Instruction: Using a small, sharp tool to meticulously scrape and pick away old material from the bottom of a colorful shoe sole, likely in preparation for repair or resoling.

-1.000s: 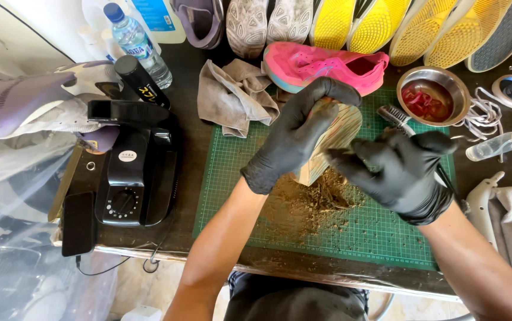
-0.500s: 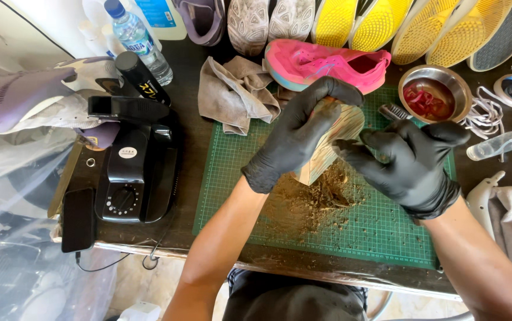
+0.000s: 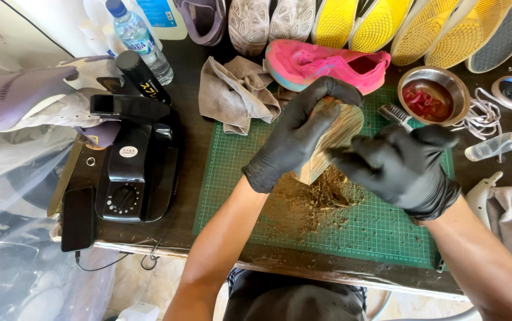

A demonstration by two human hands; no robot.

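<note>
A green cutting mat (image 3: 387, 229), printed with a fine grid, serves as the reference surface on a dark worktable (image 3: 187, 196). Held above the mat's upper middle is a dirty shoe sole (image 3: 336, 139), pale tan, ribbed in fine parallel lines and tilted with its long axis running down toward the mat. The left hand (image 3: 297, 139), in a matte black glove, clamps the sole: the fingers curl together over its top end and the thumb side presses its left edge. The right hand (image 3: 401, 163), gloved the same, sits just beside the sole's right edge with fingers bunched; whether they pinch a tool or touch the sole cannot be told. Directly below the sole, a loose pile of brown crumbly dirt (image 3: 315, 205) spreads over the mat's centre. Off the mat's upper edge lie a pink running shoe (image 3: 321, 65) with a smooth knit upper and a crumpled grey cloth (image 3: 235, 89). At the mat's upper right corner stands a round steel bowl (image 3: 434, 92) holding red liquid, with a small brush (image 3: 395, 114) just beside it. Left of the mat stands a glossy black appliance (image 3: 134, 172) with a round dial. The mat's lower right area carries only scattered crumbs, leaving open room there.
</note>
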